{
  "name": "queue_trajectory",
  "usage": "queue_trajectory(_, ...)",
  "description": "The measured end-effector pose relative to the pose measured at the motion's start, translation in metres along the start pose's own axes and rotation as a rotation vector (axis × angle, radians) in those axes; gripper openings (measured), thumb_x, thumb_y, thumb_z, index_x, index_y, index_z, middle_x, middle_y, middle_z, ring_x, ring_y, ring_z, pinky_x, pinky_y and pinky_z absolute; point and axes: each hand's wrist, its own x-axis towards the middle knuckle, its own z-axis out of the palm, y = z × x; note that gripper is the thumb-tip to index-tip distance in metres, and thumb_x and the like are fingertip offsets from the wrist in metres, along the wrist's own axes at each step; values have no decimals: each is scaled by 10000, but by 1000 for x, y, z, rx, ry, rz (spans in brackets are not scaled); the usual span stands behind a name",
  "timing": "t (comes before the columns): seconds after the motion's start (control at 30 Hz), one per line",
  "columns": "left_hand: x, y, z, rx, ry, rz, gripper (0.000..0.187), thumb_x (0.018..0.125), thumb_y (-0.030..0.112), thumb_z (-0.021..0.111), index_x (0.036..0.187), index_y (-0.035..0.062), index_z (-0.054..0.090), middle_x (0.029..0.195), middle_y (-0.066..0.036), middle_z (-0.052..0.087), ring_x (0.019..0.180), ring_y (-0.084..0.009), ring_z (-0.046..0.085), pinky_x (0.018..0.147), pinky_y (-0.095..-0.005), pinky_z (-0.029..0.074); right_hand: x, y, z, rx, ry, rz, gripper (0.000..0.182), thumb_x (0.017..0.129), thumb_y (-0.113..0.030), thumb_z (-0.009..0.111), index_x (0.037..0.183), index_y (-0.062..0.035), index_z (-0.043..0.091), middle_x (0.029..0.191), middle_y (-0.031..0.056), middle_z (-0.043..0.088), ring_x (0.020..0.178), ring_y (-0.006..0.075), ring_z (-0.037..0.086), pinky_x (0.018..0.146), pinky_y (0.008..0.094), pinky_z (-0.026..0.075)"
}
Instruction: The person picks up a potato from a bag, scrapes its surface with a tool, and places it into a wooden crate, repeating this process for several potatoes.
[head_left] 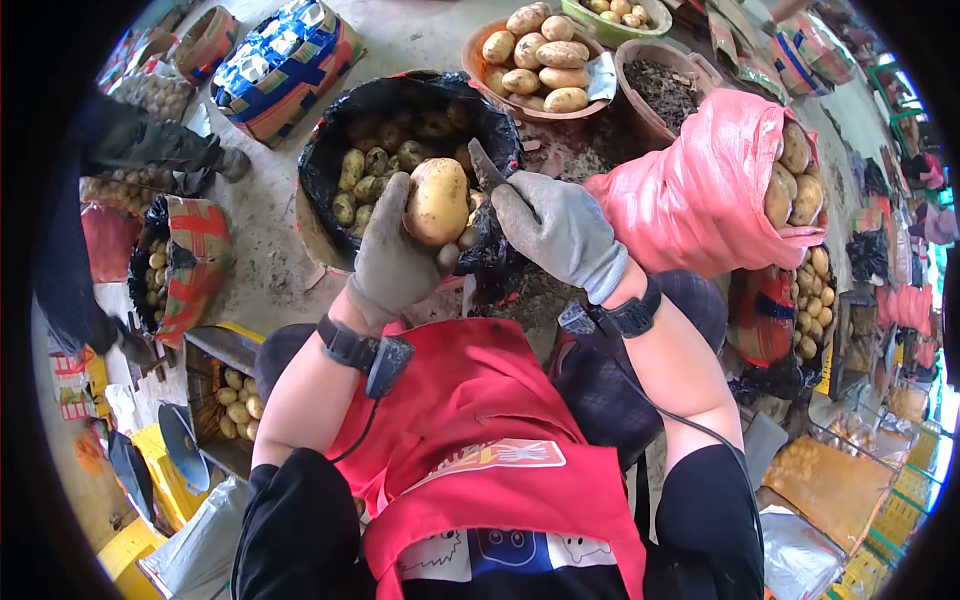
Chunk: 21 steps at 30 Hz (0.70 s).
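My left hand (388, 255), in a grey glove, is wrapped round a large pale potato (437, 203) with dirt specks. It holds the potato above a basket lined with black plastic (325, 175). Inside that basket lie several smaller, greenish potatoes (352, 170). Just to the right of the held potato is my right hand (560, 225), gloved too, its dark-soiled index finger stretched out and apart from the thumb. Nothing shows in this hand; its other fingers are partly hidden.
A bowl (475, 65) heaped with large potatoes stands ahead, beside a tub of dark soil (655, 90). To my right lies a pink sack (690, 190) of potatoes. A red-green basket (205, 260) and another person's leg (150, 145) are at left.
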Motion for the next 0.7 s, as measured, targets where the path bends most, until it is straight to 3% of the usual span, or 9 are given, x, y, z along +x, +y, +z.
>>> queue_trajectory(0.1, 0, 2, 0, -126, -8, -124, 634, 1063, 655, 484, 1404, 130, 587, 1123, -95, 678, 752, -215, 617, 494, -255, 428, 9, 3, 4, 1, 69, -36, 196, 1050, -205, 608, 993, -33, 682, 844, 225, 685, 801, 450, 681, 666, 474, 516)
queue_trajectory(0.27, 13, -5, -9, -52, -147, -88, 605, 1039, 647, 549, 1383, 153, 601, 1122, -69, 686, 790, -194, 604, 543, -244, 432, 17, 12, 16, 36, 14, -8, 192, 1041, -193, 616, 985, -21, 683, 862, 215, 694, 801, 437, 692, 660, 474, 523)
queue_trajectory(0.33, 17, -2, -4, -18, 59, -39, 606, 1035, 647, 569, 1374, 147, 613, 1136, -45, 681, 845, -183, 606, 596, -232, 453, 19, 10, 17, -34, 5, -94, 189, 1030, -196, 624, 954, -33, 683, 831, 218, 682, 781, 437, 686, 652, 477, 522)
queue_trajectory(0.43, 21, -2, -1, 21, 120, -11, 583, 1030, 628, 608, 1366, 152, 637, 1089, -7, 703, 841, -119, 613, 611, -238, 460, 22, 10, 27, -5, 11, -70, 298, 998, -331, 636, 868, -70, 694, 779, 195, 713, 736, 414, 710, 641, 498, 555)
queue_trajectory(0.53, 23, -6, 12, -45, 188, -27, 588, 1026, 643, 597, 1335, 145, 654, 1019, -11, 700, 782, -121, 601, 611, -239, 468, 13, 0, 28, -178, -222, -216, 284, 994, -289, 644, 854, -42, 654, 789, 201, 683, 757, 407, 696, 654, 492, 528)
queue_trajectory(0.6, 24, -6, 23, -122, 254, -68, 622, 1023, 686, 555, 1285, 135, 676, 922, -15, 689, 706, -119, 578, 602, -238, 467, 10, 3, 27, -152, -197, -237, 271, 1005, -259, 642, 850, -37, 657, 807, 198, 695, 749, 399, 701, 638, 480, 524)
queue_trajectory(0.63, 23, 0, 2, -48, -5, -84, 653, 1022, 712, 517, 1284, 136, 674, 931, -26, 691, 684, -121, 551, 579, -236, 450, 12, 7, 21, -47, -83, -210, 257, 1012, -241, 640, 865, -33, 666, 815, 199, 697, 747, 399, 701, 631, 476, 521)
queue_trajectory(0.67, 25, -3, -15, -33, -57, -89, 656, 1017, 725, 500, 1272, 147, 677, 934, -32, 696, 661, -118, 518, 559, -233, 430, 14, 9, 15, 57, 31, -182, 243, 1019, -224, 638, 879, -29, 674, 822, 201, 698, 744, 399, 701, 624, 472, 518)
queue_trajectory(0.7, 24, -1, -1, -26, 37, -104, 665, 1013, 737, 491, 1271, 153, 674, 951, -34, 698, 652, -119, 509, 557, -233, 428, 18, 7, 6, 117, 27, 8, 321, 1009, -353, 643, 869, -71, 702, 821, 212, 709, 766, 426, 709, 657, 501, 555)
